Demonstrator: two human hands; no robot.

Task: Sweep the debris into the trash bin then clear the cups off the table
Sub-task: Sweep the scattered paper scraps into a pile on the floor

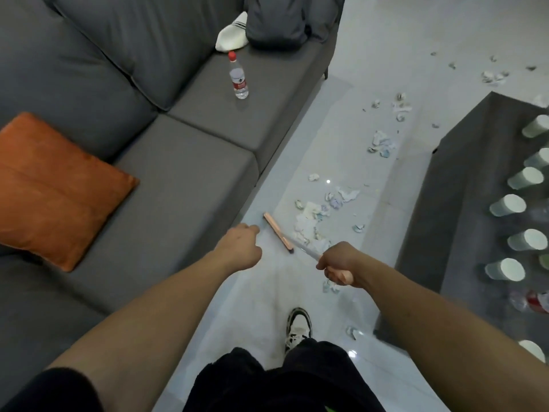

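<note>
Torn paper debris (312,215) lies scattered along the pale floor between the sofa and the table, with more scraps (383,142) further off. My right hand (341,260) grips the pink handle of a broom; its narrow pink head (277,231) rests on the floor at the near edge of the debris. My left hand (240,248) hovers beside the broom head with its fingers curled, and I see nothing in it. Several pale green paper cups (508,205) stand in a row on the dark table (445,203) at the right. No trash bin is in view.
A grey sofa (178,162) borders the left side, carrying an orange cushion (53,185), a water bottle (238,77) and a white sock-like item (233,35). My shoe (298,327) stands on the floor strip. Crushed bottles (531,301) lie on the table.
</note>
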